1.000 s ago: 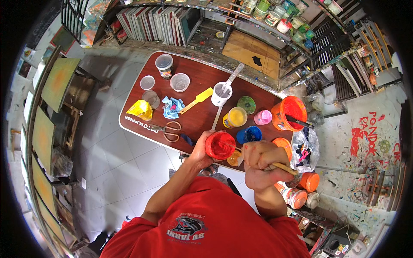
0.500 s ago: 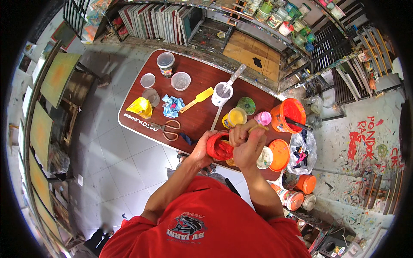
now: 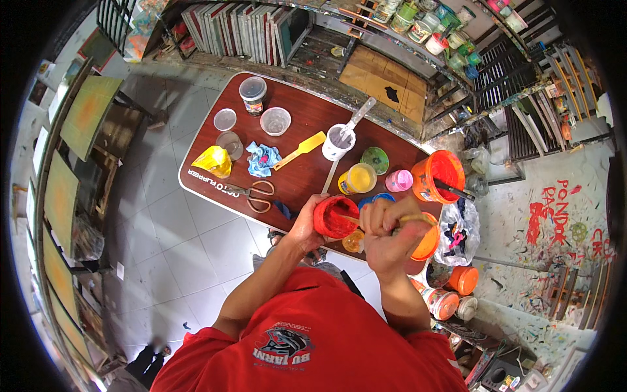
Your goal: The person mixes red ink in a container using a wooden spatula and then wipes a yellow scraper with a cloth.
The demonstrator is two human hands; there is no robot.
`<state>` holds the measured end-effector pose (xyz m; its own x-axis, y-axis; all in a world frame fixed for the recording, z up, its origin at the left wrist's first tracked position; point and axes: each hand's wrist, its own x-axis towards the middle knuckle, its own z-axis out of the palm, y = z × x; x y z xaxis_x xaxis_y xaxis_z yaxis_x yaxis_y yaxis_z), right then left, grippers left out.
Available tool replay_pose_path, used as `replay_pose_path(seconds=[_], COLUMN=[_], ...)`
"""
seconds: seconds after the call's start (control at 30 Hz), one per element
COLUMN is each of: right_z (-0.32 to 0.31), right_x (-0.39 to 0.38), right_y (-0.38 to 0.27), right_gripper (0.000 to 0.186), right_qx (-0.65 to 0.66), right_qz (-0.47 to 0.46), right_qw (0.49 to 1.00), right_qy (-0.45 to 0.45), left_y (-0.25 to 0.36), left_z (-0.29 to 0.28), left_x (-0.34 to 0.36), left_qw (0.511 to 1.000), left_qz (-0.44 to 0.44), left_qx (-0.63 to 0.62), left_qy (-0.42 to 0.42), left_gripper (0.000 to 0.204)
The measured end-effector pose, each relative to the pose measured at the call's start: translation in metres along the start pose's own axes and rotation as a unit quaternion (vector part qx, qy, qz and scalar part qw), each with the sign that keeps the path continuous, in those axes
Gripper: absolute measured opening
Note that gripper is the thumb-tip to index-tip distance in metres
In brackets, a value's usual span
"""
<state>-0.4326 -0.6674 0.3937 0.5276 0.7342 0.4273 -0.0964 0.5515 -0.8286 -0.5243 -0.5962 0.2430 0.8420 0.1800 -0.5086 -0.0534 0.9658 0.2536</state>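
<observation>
My left hand (image 3: pixel 305 225) is wrapped round a tub of red paint (image 3: pixel 336 217), tilted so that its wet inside shows. A thin, yellowish stirring stick (image 3: pixel 415 217) is clenched in my right hand (image 3: pixel 390 234), just right of the tub. Its lower end slants into the tub's mouth, though the fingers cover part of it. Close beyond my hands stand a yellow paint tub (image 3: pixel 360 178) and a pink one (image 3: pixel 399 180). A blue round thing (image 3: pixel 379 198) and an orange-yellow container (image 3: pixel 353 241) are partly hidden by my right hand.
On the dark red table (image 3: pixel 297 189) lie scissors (image 3: pixel 259 196), a yellow spatula (image 3: pixel 300 151) and a blue rag (image 3: pixel 262 160). A white tub (image 3: pixel 339 142) holds a scraper. To the right are an orange bucket (image 3: pixel 437 175) and a plastic bag (image 3: pixel 457 228).
My right hand has shifted right and slightly nearer, and the stick now lies flatter across the tub. More of the tub's inside shows, and the blue round thing has come into sight.
</observation>
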Motion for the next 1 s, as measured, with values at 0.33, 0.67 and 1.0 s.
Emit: replay_pose_path(seconds=[0.33, 0.67, 1.0], right_z=[0.008, -0.029, -0.021], right_x=[-0.024, -0.025, 0.018], right_y=[-0.015, 0.043, -0.007], right_gripper=[0.067, 0.051, 0.067], right_qx=[-0.015, -0.165, -0.053], right_qz=[0.028, 0.0, 0.224], right_qw=[0.999, 0.981, 0.946], right_qy=[-0.01, -0.098, -0.229], left_y=[-0.002, -0.01, 0.0], left_z=[-0.008, -0.007, -0.01], left_x=[0.006, 0.004, 0.008], left_qw=[1.0, 0.999, 0.998], left_qz=[0.016, 0.022, 0.0], left_qx=[-0.003, -0.02, -0.011], left_qy=[-0.016, -0.022, -0.06], left_gripper=[0.051, 0.047, 0.053])
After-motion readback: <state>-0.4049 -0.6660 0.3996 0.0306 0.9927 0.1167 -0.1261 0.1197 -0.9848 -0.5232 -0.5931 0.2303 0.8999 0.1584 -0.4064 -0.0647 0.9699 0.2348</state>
